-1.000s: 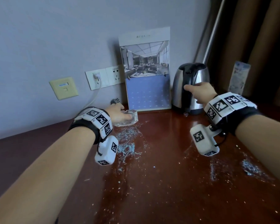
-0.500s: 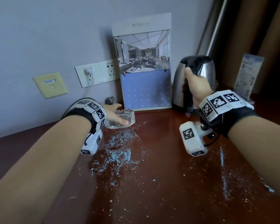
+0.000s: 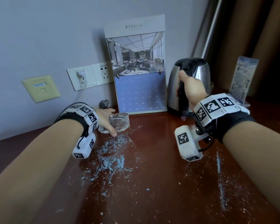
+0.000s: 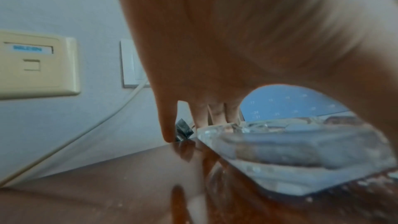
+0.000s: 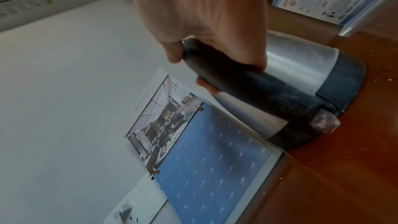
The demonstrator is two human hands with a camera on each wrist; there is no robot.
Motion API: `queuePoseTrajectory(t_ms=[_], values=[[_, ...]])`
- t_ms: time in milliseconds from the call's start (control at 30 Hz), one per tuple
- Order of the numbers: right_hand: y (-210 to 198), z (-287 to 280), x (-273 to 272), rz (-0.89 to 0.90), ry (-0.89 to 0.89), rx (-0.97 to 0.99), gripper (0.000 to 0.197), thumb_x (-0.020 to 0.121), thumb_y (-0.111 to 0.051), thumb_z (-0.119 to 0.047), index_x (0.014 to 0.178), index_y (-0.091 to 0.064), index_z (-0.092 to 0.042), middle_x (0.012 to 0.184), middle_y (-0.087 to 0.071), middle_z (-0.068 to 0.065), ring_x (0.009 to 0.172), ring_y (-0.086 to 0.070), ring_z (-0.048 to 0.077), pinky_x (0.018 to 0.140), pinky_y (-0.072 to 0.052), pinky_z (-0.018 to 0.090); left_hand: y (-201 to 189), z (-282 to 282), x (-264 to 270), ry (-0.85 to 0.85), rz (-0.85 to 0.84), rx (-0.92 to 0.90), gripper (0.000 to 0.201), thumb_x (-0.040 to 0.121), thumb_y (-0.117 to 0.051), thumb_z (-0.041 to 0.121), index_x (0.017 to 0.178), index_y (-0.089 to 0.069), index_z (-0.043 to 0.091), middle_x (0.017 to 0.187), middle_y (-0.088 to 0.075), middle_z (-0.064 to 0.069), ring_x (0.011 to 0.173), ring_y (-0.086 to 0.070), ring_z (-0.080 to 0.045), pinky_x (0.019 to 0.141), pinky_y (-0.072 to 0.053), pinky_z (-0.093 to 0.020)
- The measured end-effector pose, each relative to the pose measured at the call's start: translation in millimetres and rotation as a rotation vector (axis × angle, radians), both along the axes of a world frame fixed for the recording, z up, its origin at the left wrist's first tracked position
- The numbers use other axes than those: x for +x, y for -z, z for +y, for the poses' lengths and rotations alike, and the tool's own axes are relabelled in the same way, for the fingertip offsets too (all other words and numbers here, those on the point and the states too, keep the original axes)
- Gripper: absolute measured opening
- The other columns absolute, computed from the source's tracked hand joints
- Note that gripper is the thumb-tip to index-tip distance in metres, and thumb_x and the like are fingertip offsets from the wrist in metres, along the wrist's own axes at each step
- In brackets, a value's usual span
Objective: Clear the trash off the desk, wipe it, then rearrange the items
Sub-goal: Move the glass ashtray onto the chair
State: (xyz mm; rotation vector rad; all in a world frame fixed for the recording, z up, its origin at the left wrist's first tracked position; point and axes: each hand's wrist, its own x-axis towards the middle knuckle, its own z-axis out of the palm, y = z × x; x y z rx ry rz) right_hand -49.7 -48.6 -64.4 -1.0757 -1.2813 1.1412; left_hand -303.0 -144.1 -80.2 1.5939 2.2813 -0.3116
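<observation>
A clear glass ashtray [image 3: 120,122] sits on the dark wooden desk [image 3: 152,191] near the wall. My left hand [image 3: 109,122] grips it, thumb on the near edge, fingers [image 4: 215,115] down over the far edge of the ashtray [image 4: 301,156]. A steel kettle [image 3: 199,75] with a black lid stands at the back right. My right hand [image 3: 184,89] is wrapped round its black handle [image 5: 258,83], thumb on top; the kettle's base [image 5: 344,81] rests on the desk. White and pale-blue crumbs [image 3: 113,159] are smeared across the desk in front of the ashtray.
A blue wall calendar [image 3: 139,88] leans against the wall between ashtray and kettle. An acrylic sign holder [image 3: 242,80] stands right of the kettle. Wall sockets [image 3: 90,76] with a white cable, a loose plug [image 3: 104,104] and a beige data socket [image 3: 40,88] are at left. More crumbs [image 3: 220,175] streak the right side.
My right hand slid from the top of the kettle's handle down into a full grip round it. The left hand stays on the ashtray. The camera has come closer.
</observation>
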Motion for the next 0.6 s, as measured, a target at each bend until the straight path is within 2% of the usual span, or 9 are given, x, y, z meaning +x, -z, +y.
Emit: queuePoseTrajectory(t_ms=[67, 100, 167, 233, 333, 367, 433, 500, 600], values=[[-1, -1, 1, -0.011, -0.009, -0.004, 0.032, 0.092, -0.05, -0.038, 0.081, -0.052, -0.008, 0.059, -0.052, 0.005, 0.056, -0.052, 0.02, 0.069, -0.044, 0.033, -5, -5, 4, 0.014, 0.039, 0.024, 0.118, 0.045, -0.083, 0.057, 0.143, -0.028, 0.02, 0.144, -0.04, 0.0, 0.125, -0.046, -0.021, 0.107, -0.038, -0.039], [-2, -2, 1, -0.015, -0.014, -0.009, 0.032, 0.092, -0.05, -0.038, 0.077, -0.051, -0.01, 0.059, -0.052, 0.005, 0.057, -0.052, 0.021, 0.071, -0.044, 0.034, -7, -8, 5, 0.025, 0.053, 0.032, 0.113, 0.044, -0.081, 0.058, 0.139, -0.034, 0.02, 0.139, -0.044, -0.001, 0.12, -0.049, -0.021, 0.104, -0.041, -0.039], [-3, -3, 2, -0.014, -0.017, -0.013, 0.033, 0.092, -0.05, -0.039, 0.074, -0.049, -0.011, 0.059, -0.052, 0.005, 0.058, -0.052, 0.021, 0.073, -0.044, 0.035, -15, -16, 5, 0.032, 0.071, 0.061, 0.102, 0.056, -0.082, 0.052, 0.14, -0.035, 0.018, 0.141, -0.042, 0.001, 0.123, -0.047, -0.022, 0.105, -0.04, -0.038], [-2, -6, 2, -0.013, -0.024, -0.012, 0.032, 0.091, -0.05, -0.039, 0.08, -0.052, -0.009, 0.06, -0.052, 0.005, 0.059, -0.052, 0.022, 0.073, -0.044, 0.035, -24, -25, 4, 0.022, 0.083, 0.101, 0.1, 0.063, -0.08, 0.053, 0.143, -0.031, 0.018, 0.144, -0.037, 0.002, 0.128, -0.042, -0.022, 0.106, -0.036, -0.036], [1, -17, -1, -0.045, -0.04, 0.002, 0.031, 0.092, -0.05, -0.036, 0.089, -0.054, -0.005, 0.062, -0.053, 0.005, 0.057, -0.051, 0.02, 0.064, -0.042, 0.031, -40, -41, 7, 0.006, 0.082, 0.167, 0.096, 0.069, -0.075, 0.054, 0.145, -0.029, 0.017, 0.15, -0.033, -0.002, 0.133, -0.037, -0.022, 0.108, -0.031, -0.032], [2, -20, -1, -0.048, -0.042, 0.002, 0.03, 0.092, -0.05, -0.035, 0.089, -0.054, -0.006, 0.062, -0.052, 0.005, 0.055, -0.05, 0.02, 0.06, -0.04, 0.029, -46, -46, 10, 0.005, 0.068, 0.186, 0.095, 0.071, -0.074, 0.055, 0.145, -0.03, 0.015, 0.15, -0.033, -0.004, 0.133, -0.037, -0.022, 0.108, -0.03, -0.031], [-1, -26, -1, -0.06, -0.028, -0.02, 0.028, 0.092, -0.048, -0.034, 0.089, -0.054, -0.006, 0.063, -0.052, 0.004, 0.056, -0.051, 0.021, 0.056, -0.038, 0.028, -55, -58, 18, -0.003, 0.031, 0.211, 0.104, 0.062, -0.069, 0.063, 0.144, -0.031, 0.013, 0.15, -0.033, -0.006, 0.134, -0.036, -0.023, 0.108, -0.029, -0.031], [-9, -30, 4, -0.083, -0.01, -0.064, 0.033, 0.091, -0.046, -0.037, 0.09, -0.056, -0.006, 0.068, -0.054, 0.006, 0.069, -0.053, 0.026, 0.062, -0.041, 0.032, -64, -68, 25, 0.0, 0.017, 0.244, 0.107, 0.061, -0.068, 0.065, 0.146, -0.028, 0.013, 0.152, -0.029, -0.005, 0.136, -0.033, -0.023, 0.11, -0.027, -0.032], [-16, -33, 13, -0.032, 0.011, -0.104, 0.042, 0.08, -0.052, -0.045, 0.087, -0.062, -0.004, 0.076, -0.059, 0.01, 0.082, -0.057, 0.03, 0.087, -0.047, 0.044, -76, -80, 28, 0.023, 0.074, 0.296, 0.094, 0.076, -0.067, 0.057, 0.148, -0.025, 0.013, 0.154, -0.026, -0.004, 0.139, -0.029, -0.021, 0.11, -0.025, -0.032]])
